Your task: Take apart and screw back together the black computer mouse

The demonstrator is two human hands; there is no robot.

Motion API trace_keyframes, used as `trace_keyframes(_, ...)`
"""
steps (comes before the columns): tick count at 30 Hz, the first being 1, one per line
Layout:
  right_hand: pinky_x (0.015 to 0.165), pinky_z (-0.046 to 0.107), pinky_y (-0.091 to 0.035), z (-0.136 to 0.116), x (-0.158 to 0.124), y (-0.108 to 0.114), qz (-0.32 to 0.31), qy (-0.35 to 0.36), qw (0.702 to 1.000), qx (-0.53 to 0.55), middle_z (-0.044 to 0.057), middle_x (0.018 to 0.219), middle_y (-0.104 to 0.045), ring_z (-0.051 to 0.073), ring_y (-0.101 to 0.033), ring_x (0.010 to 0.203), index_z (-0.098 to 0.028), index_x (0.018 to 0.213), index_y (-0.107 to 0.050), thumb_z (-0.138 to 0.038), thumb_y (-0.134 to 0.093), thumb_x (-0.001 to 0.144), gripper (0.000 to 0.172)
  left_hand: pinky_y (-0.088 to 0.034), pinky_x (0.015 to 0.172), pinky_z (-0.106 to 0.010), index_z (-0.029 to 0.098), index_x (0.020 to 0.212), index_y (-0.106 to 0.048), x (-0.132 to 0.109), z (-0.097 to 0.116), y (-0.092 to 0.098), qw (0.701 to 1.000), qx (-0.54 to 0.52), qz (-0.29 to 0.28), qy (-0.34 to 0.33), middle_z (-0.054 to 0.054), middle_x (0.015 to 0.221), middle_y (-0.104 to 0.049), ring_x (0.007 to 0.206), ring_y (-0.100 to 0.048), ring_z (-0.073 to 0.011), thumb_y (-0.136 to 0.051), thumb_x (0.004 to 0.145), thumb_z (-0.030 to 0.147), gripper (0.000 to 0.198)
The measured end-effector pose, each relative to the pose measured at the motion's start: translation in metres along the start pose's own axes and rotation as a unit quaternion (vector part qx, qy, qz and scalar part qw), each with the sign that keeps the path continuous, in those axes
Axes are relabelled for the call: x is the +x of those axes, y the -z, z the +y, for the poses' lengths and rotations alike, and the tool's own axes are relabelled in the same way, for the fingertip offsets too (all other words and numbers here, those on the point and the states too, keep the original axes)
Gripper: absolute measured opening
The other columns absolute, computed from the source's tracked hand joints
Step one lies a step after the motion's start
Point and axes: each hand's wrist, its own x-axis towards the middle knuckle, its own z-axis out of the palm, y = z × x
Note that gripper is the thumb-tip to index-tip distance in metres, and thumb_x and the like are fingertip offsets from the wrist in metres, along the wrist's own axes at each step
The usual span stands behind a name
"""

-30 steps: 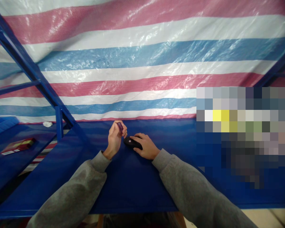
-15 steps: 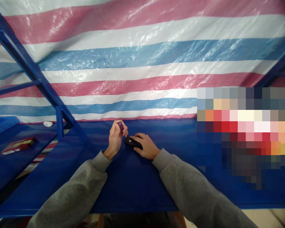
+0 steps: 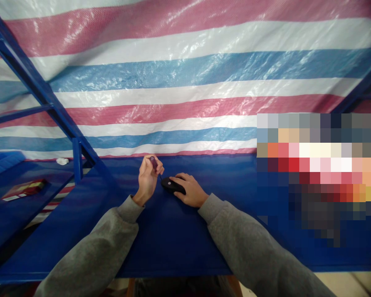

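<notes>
A black computer mouse [image 3: 170, 185] with a small round pale logo lies on the blue tabletop [image 3: 176, 243]. My right hand [image 3: 190, 190] is closed around its right end, fingers on the far side and thumb on the near side. My left hand [image 3: 149, 175], just left of the mouse, grips a small screwdriver [image 3: 153, 162] by its dark purple handle. The thin shaft slants down from the fingers toward the left end of the mouse. Whether its tip touches the mouse I cannot tell.
A striped plastic sheet [image 3: 173, 70] hangs behind the table. Blue metal frame bars [image 3: 40, 90] stand at the left. On the side table are a red box [image 3: 24, 189], a crumpled white piece [image 3: 62, 161] and a blue tray [image 3: 6, 163]. The right side is pixelated.
My left hand has shifted slightly left and up with the screwdriver, and more of its shaft shows. My right hand and the mouse have stayed in place.
</notes>
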Motion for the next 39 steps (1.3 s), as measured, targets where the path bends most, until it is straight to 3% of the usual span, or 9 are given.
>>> trace_keyframes(4,0.095,0.042,-0.037,0.002,-0.001,-0.001,0.005,0.001,1.0,0.001,0.01,0.123,-0.052,0.026,-0.048,0.11,-0.021,0.131,-0.048,-0.027,-0.066,0.076,0.059,-0.037,0.05,-0.019,0.023,0.095,-0.05,0.007,0.003,0.007,1.0,-0.01,0.019,-0.001,0.003,0.063,-0.042,0.052,-0.039,-0.0078,-0.051,0.088,0.043,0.022)
trace_keyframes(8,0.095,0.042,-0.037,0.002,-0.001,-0.001,0.006,0.002,1.0,0.003,0.009,0.124,-0.052,0.026,-0.047,0.111,-0.022,0.131,-0.048,-0.027,-0.065,0.076,0.058,-0.031,0.042,-0.015,0.024,0.105,-0.051,0.012,-0.009,0.034,0.993,0.074,0.08,0.049,0.003,0.068,-0.05,0.047,-0.039,-0.0052,-0.059,0.084,0.037,0.026)
trace_keyframes(13,0.095,0.041,-0.036,0.001,-0.001,0.0,-0.001,0.002,1.0,0.005,0.009,0.124,-0.052,0.025,-0.047,0.111,-0.021,0.131,-0.048,-0.027,-0.065,0.076,0.058,-0.039,0.046,-0.017,0.019,0.111,-0.053,0.006,-0.028,0.064,0.979,0.137,0.093,0.119,-0.002,0.083,-0.06,0.056,-0.051,-0.0075,-0.065,0.076,0.029,0.039)
trace_keyframes(25,0.095,0.041,-0.036,0.002,-0.001,-0.001,-0.003,-0.004,1.0,0.002,0.009,0.125,-0.051,0.025,-0.047,0.112,-0.022,0.132,-0.047,-0.027,-0.065,0.077,0.058,-0.052,0.076,-0.034,0.017,0.11,-0.048,0.002,-0.043,0.079,0.971,0.17,0.117,0.124,-0.003,0.089,-0.062,0.079,-0.067,-0.0163,-0.071,0.07,0.029,0.047)
trace_keyframes(29,0.095,0.041,-0.037,0.003,-0.001,-0.002,0.005,-0.001,1.0,0.009,0.009,0.125,-0.052,0.025,-0.048,0.112,-0.022,0.132,-0.047,-0.027,-0.065,0.077,0.058,-0.049,0.088,-0.039,0.019,0.113,-0.049,0.002,-0.045,0.083,0.963,0.221,0.118,0.098,-0.006,0.1,-0.06,0.092,-0.065,-0.018,-0.07,0.069,0.023,0.049)
trace_keyframes(34,0.097,0.042,-0.036,0.003,-0.001,-0.001,0.003,0.001,1.0,0.009,0.01,0.126,-0.052,0.025,-0.047,0.113,-0.02,0.132,-0.048,-0.028,-0.064,0.078,0.057,-0.035,0.105,-0.044,0.022,0.111,-0.055,0.001,-0.043,0.084,0.946,0.293,0.098,0.102,-0.009,0.115,-0.057,0.117,-0.053,-0.0215,-0.064,0.062,0.003,0.053)
trace_keyframes(39,0.098,0.041,-0.037,0.002,-0.001,-0.001,0.007,0.007,1.0,0.007,0.01,0.126,-0.052,0.025,-0.046,0.114,-0.02,0.133,-0.047,-0.027,-0.063,0.077,0.058,-0.037,0.103,-0.047,0.022,0.101,-0.065,-0.004,-0.031,0.076,0.936,0.341,0.057,0.067,-0.008,0.113,-0.061,0.115,-0.054,-0.0238,-0.061,0.067,0.005,0.038)
